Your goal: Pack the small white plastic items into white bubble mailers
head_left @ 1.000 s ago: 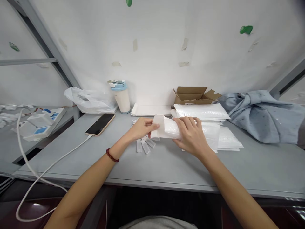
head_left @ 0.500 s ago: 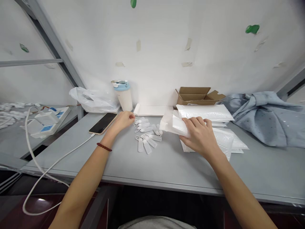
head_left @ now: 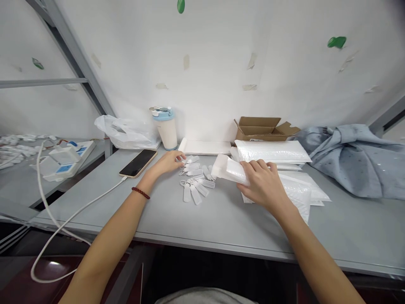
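My right hand (head_left: 261, 183) grips a white bubble mailer (head_left: 291, 190), its flap end (head_left: 223, 168) pointing left over the table. My left hand (head_left: 169, 162) is at the upper left edge of a small pile of white plastic tags (head_left: 195, 190) with loops. Its fingers are bent with a small gap to the thumb, right by the topmost tag (head_left: 192, 159); whether they touch it is hard to see. More white bubble mailers (head_left: 272, 150) lie stacked behind and beside my right hand.
Behind the tags lies a flat white stack (head_left: 205, 147). A tumbler (head_left: 167, 131), a plastic bag (head_left: 126, 133) and a charging phone (head_left: 138, 163) are at left. An open cardboard box (head_left: 259, 126) and grey-blue cloth (head_left: 360, 160) are at right. A white cable (head_left: 82, 209) crosses the table edge.
My left hand has moved slightly right, up to the tags, and its fingers have opened a little. The mailer in my right hand has tilted, its flap end swinging slightly.
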Action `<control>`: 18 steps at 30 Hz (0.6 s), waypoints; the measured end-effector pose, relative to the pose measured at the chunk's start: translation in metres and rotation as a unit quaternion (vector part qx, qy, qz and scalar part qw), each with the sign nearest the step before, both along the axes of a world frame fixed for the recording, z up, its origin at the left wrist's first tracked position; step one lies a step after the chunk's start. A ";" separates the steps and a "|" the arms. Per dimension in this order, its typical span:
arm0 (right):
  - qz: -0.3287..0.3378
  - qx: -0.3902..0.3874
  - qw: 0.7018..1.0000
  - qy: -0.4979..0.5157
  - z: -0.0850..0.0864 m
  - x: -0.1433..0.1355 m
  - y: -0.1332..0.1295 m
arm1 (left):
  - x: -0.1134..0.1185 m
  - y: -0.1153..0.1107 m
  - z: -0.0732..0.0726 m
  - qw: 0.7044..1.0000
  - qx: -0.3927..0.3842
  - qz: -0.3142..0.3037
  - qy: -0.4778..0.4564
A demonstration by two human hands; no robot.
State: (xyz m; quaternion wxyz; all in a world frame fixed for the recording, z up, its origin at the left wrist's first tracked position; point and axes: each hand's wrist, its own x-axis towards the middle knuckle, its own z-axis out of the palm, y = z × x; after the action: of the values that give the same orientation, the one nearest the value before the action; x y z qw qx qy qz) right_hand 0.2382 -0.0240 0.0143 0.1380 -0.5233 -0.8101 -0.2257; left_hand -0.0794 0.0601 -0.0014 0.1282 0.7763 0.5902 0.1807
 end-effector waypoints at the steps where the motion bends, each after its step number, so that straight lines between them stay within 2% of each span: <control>1: 0.000 0.000 1.000 0.000 0.000 0.000 0.000 | 0.001 0.000 0.001 1.000 0.000 -0.007 0.001; 6: 0.005 0.005 1.000 0.001 -0.001 0.000 0.000 | 0.006 -0.002 0.003 1.000 0.011 -0.025 0.006; 11: 0.009 0.013 1.000 0.001 -0.001 -0.001 -0.001 | 0.008 -0.001 0.000 0.999 0.028 -0.042 0.007; 18: 0.013 0.029 1.000 0.003 0.000 -0.001 -0.002 | 0.009 -0.001 -0.001 0.999 0.046 -0.003 0.015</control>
State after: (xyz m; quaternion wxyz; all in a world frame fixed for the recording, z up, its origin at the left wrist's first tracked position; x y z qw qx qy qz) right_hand 0.2374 -0.0260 0.0140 0.1584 -0.5096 -0.8093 -0.2452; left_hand -0.0709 0.0589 -0.0023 0.0835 0.7857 0.5809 0.1956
